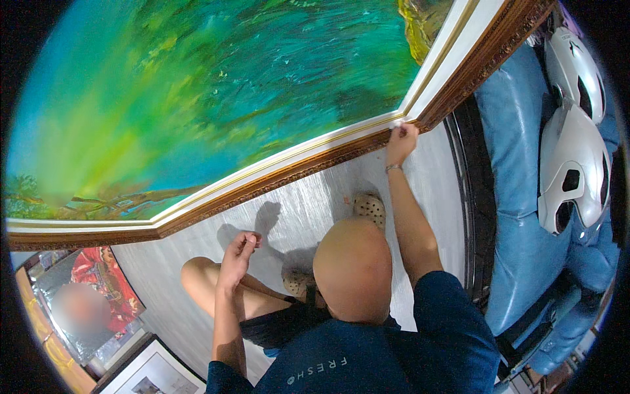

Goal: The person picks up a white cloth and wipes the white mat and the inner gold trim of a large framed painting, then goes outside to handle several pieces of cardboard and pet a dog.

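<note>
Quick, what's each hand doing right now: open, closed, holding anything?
Left hand: fingers curled closed, nothing visible in them.
Right hand: fingers closed at a corner of the picture frame, seemingly pinching a small white item.

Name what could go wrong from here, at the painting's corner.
The right hand is at the frame's corner, close to the painting: a slip might mark the paint.

The left hand is off the frame, so a push might shift it.
</note>
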`<state>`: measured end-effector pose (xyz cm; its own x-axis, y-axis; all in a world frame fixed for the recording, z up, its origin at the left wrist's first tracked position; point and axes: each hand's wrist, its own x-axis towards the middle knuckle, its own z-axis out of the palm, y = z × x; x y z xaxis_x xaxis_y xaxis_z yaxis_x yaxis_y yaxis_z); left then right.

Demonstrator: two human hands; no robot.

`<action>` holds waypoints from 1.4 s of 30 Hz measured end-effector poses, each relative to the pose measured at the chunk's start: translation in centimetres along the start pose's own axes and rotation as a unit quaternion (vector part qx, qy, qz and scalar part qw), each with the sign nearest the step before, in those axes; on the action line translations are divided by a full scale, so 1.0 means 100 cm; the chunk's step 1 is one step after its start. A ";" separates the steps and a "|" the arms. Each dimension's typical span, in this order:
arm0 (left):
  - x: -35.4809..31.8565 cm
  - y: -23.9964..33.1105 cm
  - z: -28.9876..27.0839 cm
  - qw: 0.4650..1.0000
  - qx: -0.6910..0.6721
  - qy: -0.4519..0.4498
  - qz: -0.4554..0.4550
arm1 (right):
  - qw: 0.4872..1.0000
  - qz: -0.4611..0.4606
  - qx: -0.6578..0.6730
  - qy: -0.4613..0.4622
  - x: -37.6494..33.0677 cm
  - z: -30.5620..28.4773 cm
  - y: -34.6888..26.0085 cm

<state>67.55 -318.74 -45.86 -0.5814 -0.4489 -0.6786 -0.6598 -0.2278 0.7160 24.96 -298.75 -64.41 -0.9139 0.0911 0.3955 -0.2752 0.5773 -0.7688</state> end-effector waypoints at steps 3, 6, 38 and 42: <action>0.009 -0.012 0.011 1.000 -0.001 -0.005 0.024 | 0.997 -0.017 0.029 -0.069 -0.046 0.005 -0.042; 0.021 0.001 0.030 0.998 0.016 -0.034 0.050 | 0.984 -0.008 0.097 -0.148 -0.080 0.011 -0.060; -0.077 0.066 -0.037 0.803 -0.310 0.279 0.426 | 0.544 -0.134 0.303 -0.771 -0.035 -0.057 -0.348; -0.097 0.026 -0.106 0.803 -0.135 0.453 0.363 | 0.608 -0.180 0.189 -0.750 -0.008 -0.083 -0.331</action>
<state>76.51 -324.08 -35.68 -0.1005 -0.9646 0.2437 -0.1047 0.2539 0.9616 37.25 -311.18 -35.10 0.0599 -0.9918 -0.1128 -0.3268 0.0872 -0.9411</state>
